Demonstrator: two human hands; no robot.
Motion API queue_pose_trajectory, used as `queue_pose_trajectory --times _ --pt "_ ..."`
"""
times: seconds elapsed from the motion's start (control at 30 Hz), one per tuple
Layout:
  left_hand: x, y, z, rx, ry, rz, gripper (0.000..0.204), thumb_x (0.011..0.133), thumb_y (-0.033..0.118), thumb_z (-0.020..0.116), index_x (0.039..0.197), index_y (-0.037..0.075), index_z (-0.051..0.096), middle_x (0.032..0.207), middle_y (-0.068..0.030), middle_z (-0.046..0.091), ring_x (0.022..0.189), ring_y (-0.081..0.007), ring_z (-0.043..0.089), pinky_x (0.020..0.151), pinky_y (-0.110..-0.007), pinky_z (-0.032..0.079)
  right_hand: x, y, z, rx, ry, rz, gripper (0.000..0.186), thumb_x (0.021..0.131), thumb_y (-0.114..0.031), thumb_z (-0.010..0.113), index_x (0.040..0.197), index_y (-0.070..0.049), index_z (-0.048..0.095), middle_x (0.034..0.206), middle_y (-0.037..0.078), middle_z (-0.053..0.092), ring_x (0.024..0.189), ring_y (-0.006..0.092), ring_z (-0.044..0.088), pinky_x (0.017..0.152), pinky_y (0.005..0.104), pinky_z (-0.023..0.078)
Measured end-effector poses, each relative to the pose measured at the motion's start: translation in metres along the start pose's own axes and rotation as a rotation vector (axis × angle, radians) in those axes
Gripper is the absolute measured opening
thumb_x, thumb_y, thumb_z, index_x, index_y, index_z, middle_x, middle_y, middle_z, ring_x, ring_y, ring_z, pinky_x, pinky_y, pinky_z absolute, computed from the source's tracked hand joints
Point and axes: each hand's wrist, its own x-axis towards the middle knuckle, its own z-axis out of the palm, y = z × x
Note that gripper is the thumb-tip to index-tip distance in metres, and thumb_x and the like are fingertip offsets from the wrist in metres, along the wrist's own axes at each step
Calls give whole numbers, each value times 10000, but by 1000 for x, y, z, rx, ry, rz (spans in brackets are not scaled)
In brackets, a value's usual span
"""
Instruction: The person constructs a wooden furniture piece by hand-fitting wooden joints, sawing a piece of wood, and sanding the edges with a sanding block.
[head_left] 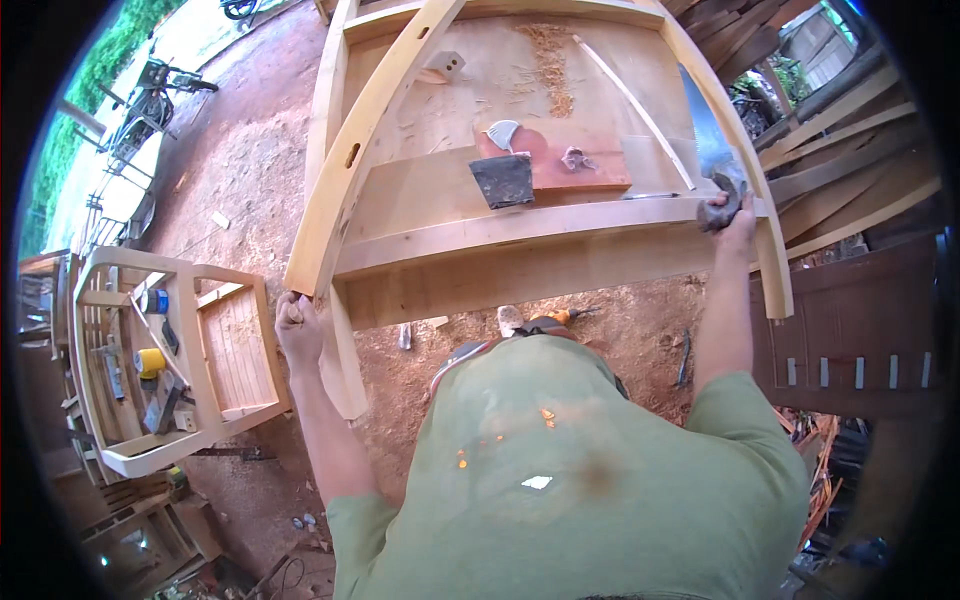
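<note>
The large wooden frame (520,222) spread before the person, its inset panel making a broad ledge that seemed to serve as a handy table for small things. A smaller chair-like frame (202,350) sat on the left, holding tools and rolls within its rails, probably to keep them gathered and off the dirt floor. The curved slotted rail (345,175) lay slantwise along the large frame's left side, so that the wood below likely took much of its weight; whether its far end was fixed could not be told, since it ran out of view. The left hand (299,325) had its fingers closed on the rail's near end, apparently steadying it. Over the opposite side, the right hand (737,218) was wrapped around the handle of the handsaw (708,132), whose blade pointed away from the body, perhaps to keep the teeth clear of the person. Between the hands, a red block (580,178) rested on the panel, a dark container (505,182) against its left end, with a pale stick (640,115) slanting beyond and loose shavings (550,65) farthest off
</note>
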Motion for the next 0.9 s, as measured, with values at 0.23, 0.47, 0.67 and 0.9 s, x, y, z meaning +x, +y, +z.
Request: queue_pose_trajectory --times 0.23,0.47,0.67,0.9 --pt "-9 26 -18 177 -14 -296 143 858 69 753 816 -40 671 734 -72 658 648 -121 595 610 -310 509 56 -28 -83 -553 62 48 354 1024 -273 505 1231 -14 630 1068 116 696 883 262 678 784 415 601" --pt "-39 40 -68 475 60 -490 207 824 168 691 793 -34 660 682 -136 659 635 -194 614 621 -381 496 -28 -21 -15 -1014 426 55 368 951 -308 682 1124 15 713 1085 118 716 968 221 664 839 412 550" --pt "-43 44 -54 491 -114 -604 301 883 248 663 943 -45 698 880 -274 697 856 -383 709 774 -462 539 -62 81 118 -1185 -56 -643 302 1001 -227 580 826 11 641 822 68 610 676 183 534 654 307 458" --pt "-39 79 -33 492 -19 -343 327 935 156 558 1196 50 724 1246 -244 675 1165 -343 675 1008 -406 544 -202 221 231 -1020 -761 -84 134 1030 -125 603 943 -49 672 760 -6 599 674 38 527 602 205 428"
